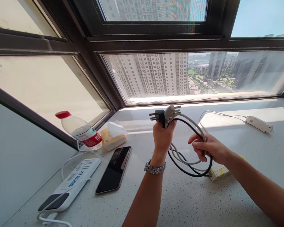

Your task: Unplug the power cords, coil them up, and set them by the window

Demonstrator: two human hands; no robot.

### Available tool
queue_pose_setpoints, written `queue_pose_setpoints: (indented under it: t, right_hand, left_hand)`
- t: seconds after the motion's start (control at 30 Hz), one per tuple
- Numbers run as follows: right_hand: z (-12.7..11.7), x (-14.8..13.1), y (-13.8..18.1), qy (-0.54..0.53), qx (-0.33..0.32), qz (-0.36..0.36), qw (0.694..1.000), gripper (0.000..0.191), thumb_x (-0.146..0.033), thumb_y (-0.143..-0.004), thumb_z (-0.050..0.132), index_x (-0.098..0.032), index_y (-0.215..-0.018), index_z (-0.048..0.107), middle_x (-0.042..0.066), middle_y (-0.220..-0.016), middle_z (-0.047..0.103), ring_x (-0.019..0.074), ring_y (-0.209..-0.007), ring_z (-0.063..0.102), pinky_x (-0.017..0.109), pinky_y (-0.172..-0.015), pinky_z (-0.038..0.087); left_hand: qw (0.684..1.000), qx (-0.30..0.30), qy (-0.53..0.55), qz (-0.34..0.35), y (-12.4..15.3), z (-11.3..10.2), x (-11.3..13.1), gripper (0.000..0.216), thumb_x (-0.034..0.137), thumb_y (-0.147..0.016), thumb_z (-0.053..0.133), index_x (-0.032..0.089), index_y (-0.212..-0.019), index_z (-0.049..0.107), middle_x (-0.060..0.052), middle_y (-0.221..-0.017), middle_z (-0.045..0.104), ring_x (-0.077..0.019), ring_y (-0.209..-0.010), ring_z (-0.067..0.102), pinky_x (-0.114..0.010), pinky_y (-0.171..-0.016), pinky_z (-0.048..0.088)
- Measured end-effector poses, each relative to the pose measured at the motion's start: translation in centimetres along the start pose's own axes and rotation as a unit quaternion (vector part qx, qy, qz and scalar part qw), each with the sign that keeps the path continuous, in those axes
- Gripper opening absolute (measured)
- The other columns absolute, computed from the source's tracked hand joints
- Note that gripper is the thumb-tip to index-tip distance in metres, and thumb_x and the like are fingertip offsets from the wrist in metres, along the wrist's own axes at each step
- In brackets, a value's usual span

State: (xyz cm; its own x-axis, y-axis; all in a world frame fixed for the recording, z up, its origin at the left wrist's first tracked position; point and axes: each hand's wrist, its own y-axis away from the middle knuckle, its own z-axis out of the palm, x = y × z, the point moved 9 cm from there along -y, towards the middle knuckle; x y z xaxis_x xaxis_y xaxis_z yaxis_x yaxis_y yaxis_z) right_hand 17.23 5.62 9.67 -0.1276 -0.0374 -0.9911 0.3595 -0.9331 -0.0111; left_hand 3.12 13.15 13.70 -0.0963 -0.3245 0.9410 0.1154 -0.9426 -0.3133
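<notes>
My left hand [162, 135], with a metal watch [155, 167] at the wrist, is closed around two cords just below their plugs. One is a black plug [160, 115] with prongs pointing left; the other is a white plug [169, 112] with prongs pointing right. A black cord [186, 173] and a white cord [191, 119] loop across to my right hand [209, 147], whose fingers are curled around them. The black cord runs down to a pale yellowish power strip [217, 171], partly hidden under my right forearm.
Left of my hands lie a dark phone [114, 170], a tissue pack [113, 141], a tilted water bottle [81, 132] with a red cap, and a white power strip [73, 183] with a cable. A small white device [259, 124] on a thin cord lies far right. Windows border the speckled counter [191, 205].
</notes>
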Motion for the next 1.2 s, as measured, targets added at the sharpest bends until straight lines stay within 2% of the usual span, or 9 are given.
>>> queue_pose_setpoints:
  t: [0.1,0.23,0.4,0.5,0.6,0.7,0.83,1.03,1.2]
  right_hand:
    - [3.0,0.1,0.4,-0.055,-0.144,-0.016,0.988,0.032,-0.043,-0.077,0.072,-0.015,-0.081,0.058,-0.009,-0.049,0.043,0.0056,-0.039,0.041,0.02,-0.04,0.035]
    - [5.1,1.2,0.8,0.044,-0.214,-0.027,0.975,0.031,-0.043,-0.078,0.073,-0.013,-0.077,0.061,-0.004,-0.059,0.052,0.0079,-0.052,0.049,0.021,-0.049,0.041]
    - [3.8,1.4,-0.1,0.148,-0.102,-0.112,0.977,0.044,-0.057,-0.086,0.058,-0.015,-0.072,0.062,0.002,-0.069,0.058,0.012,-0.064,0.051,0.028,-0.064,0.045]
    - [2.9,1.7,-0.5,0.129,-0.049,-0.132,0.982,0.055,-0.064,-0.086,0.052,-0.017,-0.058,0.055,0.0,-0.056,0.052,0.012,-0.057,0.05,0.03,-0.064,0.046]
    - [2.4,2.4,-0.8,0.14,-0.036,-0.089,0.985,0.058,-0.066,-0.084,0.053,-0.017,-0.054,0.055,0.001,-0.053,0.053,0.0124,-0.053,0.05,0.029,-0.058,0.044]
    - [1.2,2.0,-0.6,0.204,0.012,-0.071,0.976,0.051,-0.065,-0.081,0.057,-0.015,-0.081,0.068,0.009,-0.087,0.067,0.019,-0.077,0.06,0.032,-0.069,0.048]
    - [1.4,3.5,-0.3,0.397,-0.043,-0.01,0.917,0.09,-0.061,-0.063,0.077,-0.02,-0.137,0.045,0.015,-0.136,0.05,0.0307,-0.117,0.051,0.041,-0.092,0.044]
    - [1.0,7.2,0.0,0.636,-0.157,0.113,0.747,0.05,-0.047,-0.066,0.077,-0.017,-0.103,0.064,0.01,-0.096,0.065,0.0295,-0.088,0.061,0.036,-0.071,0.045]
    - [-1.2,6.2,0.2,0.61,-0.18,0.157,0.756,0.055,-0.055,-0.062,0.074,-0.02,-0.103,0.062,0.007,-0.088,0.064,0.0253,-0.08,0.059,0.028,-0.059,0.037]
  left_hand:
    - [0.985,0.085,0.148,-0.026,-0.7,-2.3,-0.2,0.028,0.029,-0.056,0.077,0.019,-0.068,0.054,0.012,-0.044,0.033,-0.0029,-0.037,0.024,-0.018,-0.037,0.017]
    - [0.964,0.126,0.231,-0.03,-0.9,-3.8,0.7,0.036,0.025,-0.051,0.082,0.018,-0.067,0.05,0.011,-0.05,0.045,0.0003,-0.036,0.025,-0.016,-0.035,0.015]
    - [0.963,0.135,0.235,0.019,-0.3,-4.8,3.3,0.034,0.025,-0.058,0.081,0.019,-0.067,0.049,0.015,-0.041,0.031,-0.0008,-0.033,0.025,-0.015,-0.035,0.017]
    - [0.964,0.133,0.23,0.013,-0.2,-5.2,3.9,0.034,0.022,-0.054,0.082,0.019,-0.069,0.051,0.013,-0.044,0.04,-0.0003,-0.033,0.026,-0.015,-0.034,0.017]
    - [0.978,0.041,0.201,-0.043,-0.5,-3.9,3.4,0.035,0.023,-0.049,0.083,0.018,-0.064,0.051,0.012,-0.042,0.039,-0.0003,-0.033,0.026,-0.015,-0.034,0.02]
    - [0.978,-0.025,0.176,-0.107,-0.4,-3.0,2.3,0.033,0.025,-0.048,0.083,0.017,-0.062,0.054,0.013,-0.037,0.031,-0.0005,-0.033,0.024,-0.014,-0.034,0.023]
    - [0.973,0.028,0.2,-0.107,-0.8,-4.2,2.0,0.035,0.023,-0.046,0.081,0.017,-0.057,0.049,0.014,-0.037,0.026,0.0005,-0.033,0.019,-0.014,-0.033,0.015]
    - [0.959,0.194,0.205,0.018,-1.0,-8.9,4.3,0.05,0.024,-0.061,0.076,0.021,-0.049,0.028,0.012,-0.036,0.023,-0.002,-0.032,0.017,-0.019,-0.033,0.014]
    - [0.93,0.331,0.053,0.148,0.7,-12.0,6.5,0.046,0.029,-0.069,0.072,0.023,-0.051,0.03,0.01,-0.039,0.03,-0.0067,-0.036,0.028,-0.024,-0.035,0.023]
